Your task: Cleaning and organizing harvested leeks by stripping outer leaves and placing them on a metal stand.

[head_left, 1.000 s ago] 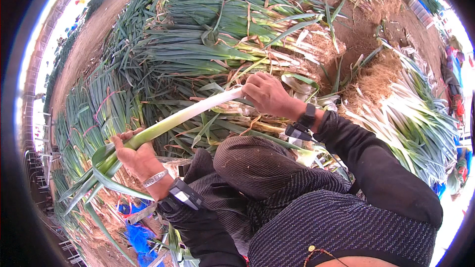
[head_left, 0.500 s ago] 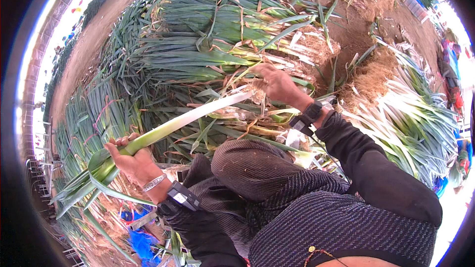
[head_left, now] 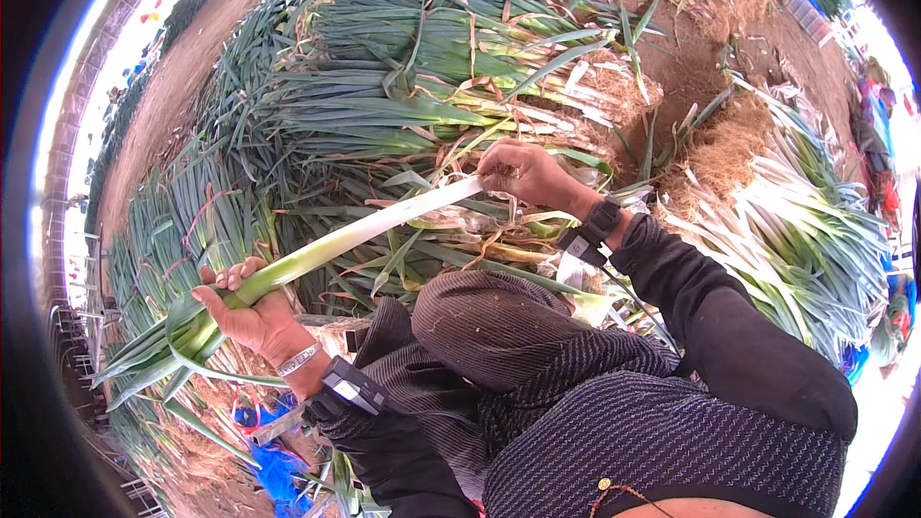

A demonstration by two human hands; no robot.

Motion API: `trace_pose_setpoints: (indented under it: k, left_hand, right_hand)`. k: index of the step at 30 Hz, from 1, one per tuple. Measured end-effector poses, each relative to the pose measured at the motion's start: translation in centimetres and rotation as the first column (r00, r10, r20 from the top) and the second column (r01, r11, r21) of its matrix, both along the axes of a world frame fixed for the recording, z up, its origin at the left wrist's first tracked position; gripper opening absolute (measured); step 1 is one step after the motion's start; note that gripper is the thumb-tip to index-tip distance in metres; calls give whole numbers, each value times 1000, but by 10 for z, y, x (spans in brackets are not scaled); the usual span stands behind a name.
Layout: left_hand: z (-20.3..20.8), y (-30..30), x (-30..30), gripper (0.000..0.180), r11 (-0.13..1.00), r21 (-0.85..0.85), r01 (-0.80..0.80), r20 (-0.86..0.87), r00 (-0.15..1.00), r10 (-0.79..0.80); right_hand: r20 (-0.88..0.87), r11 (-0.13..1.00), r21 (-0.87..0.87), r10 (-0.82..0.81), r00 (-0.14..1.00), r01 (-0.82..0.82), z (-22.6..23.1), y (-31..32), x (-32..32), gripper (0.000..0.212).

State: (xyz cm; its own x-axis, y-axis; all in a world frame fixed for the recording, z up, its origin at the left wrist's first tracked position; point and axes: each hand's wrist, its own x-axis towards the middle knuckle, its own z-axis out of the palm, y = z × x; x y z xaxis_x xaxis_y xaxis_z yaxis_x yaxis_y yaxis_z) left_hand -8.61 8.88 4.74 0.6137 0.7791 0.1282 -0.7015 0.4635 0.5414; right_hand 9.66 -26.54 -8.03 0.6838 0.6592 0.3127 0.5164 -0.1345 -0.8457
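A long leek (head_left: 369, 223) slants across the middle, its white root end up to the right and its green leaves hanging down to the left. My left hand (head_left: 261, 318) is wrapped round it where the stalk turns green. At the white end, my right hand (head_left: 535, 177) is closed with fingertips pinched on the root end; the roots themselves are hidden by the fingers. Below the stalk lie loose leaves and dry peelings (head_left: 489, 254). Beyond my right hand is a large heap of untrimmed leeks (head_left: 384, 77) with brown outer leaves.
On the right lies a pile of leeks with clean white stalks (head_left: 787, 221) and bushy roots (head_left: 724, 158). More leeks stand in bundles (head_left: 173, 240) on the left. Blue plastic (head_left: 278, 470) lies at lower left. Brown soil (head_left: 681, 67) shows beyond the heap.
My right hand has drawn its spread fingers in and closed on the leek's white end. My left hand, still round the stalk, has shifted slightly left.
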Motion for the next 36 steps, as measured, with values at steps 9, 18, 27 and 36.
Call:
trace_pose_setpoints:
  k: [9, 18, 27, 36]
  left_hand:
    - [-1, 4, -3, 33, 993, -20, 116, 90, 989, -114]
    - [8, -9, 5, 38, 967, 36, 252, 208, 945, -253]
    - [10, -60, 22, 39, 960, 37, 278, 121, 952, -280]
    - [21, -42, -6, 36, 974, 46, 222, 126, 966, -227]
  right_hand:
    - [-764, 791, 268, -173, 622, 549, -9, -9, 11, 21]
    - [565, 979, -52, -133, 814, 195, 36, 18, -7, 23]
    - [356, 953, -270, -36, 934, 140, 81, 127, -78, 57]
    - [543, 935, -168, -175, 821, 311, -33, 46, -36, 13]
